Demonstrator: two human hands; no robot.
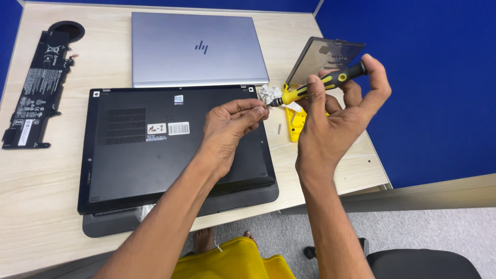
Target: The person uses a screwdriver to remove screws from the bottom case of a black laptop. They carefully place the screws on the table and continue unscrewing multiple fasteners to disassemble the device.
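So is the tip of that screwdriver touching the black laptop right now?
No: the right hand holds the screwdriver up in the air, its tip pinched by the left hand above the black laptop.

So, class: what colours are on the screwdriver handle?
Yellow and black, on the screwdriver in the right hand; head view.

An office cubicle turned repair bench: blue fabric partition walls (413, 103) close in a pale wood-grain desk (46, 206) with a round cable port (68, 30) in its corner. Two closed laptops (196, 49), a loose black battery pack (36, 90) and a yellow screwdriver case (295, 124) crowd the desktop, above grey carpet (413, 227) and a dark chair (423, 263).
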